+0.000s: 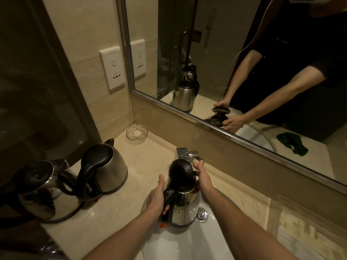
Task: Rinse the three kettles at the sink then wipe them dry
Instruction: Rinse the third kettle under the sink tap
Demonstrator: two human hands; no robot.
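Observation:
A steel kettle (185, 205) with a black lid and handle is held upright over the white sink (180, 243), just below the chrome tap (185, 153). My left hand (156, 199) grips its black handle. My right hand (203, 178) rests against the kettle's far side near the lid, with the fingertips close to the tap lever. Two more steel kettles stand on the counter to the left: one (107, 167) closer to the sink and one (44, 190) at the far left. No running water is visible.
A glass soap dish (136, 133) sits in the counter's back corner. A wall socket plate (112, 68) is above it. The mirror (234, 59) reflects a green cloth (292, 144) lying on the counter to the right. The sink's drain plug (202, 214) is behind the kettle.

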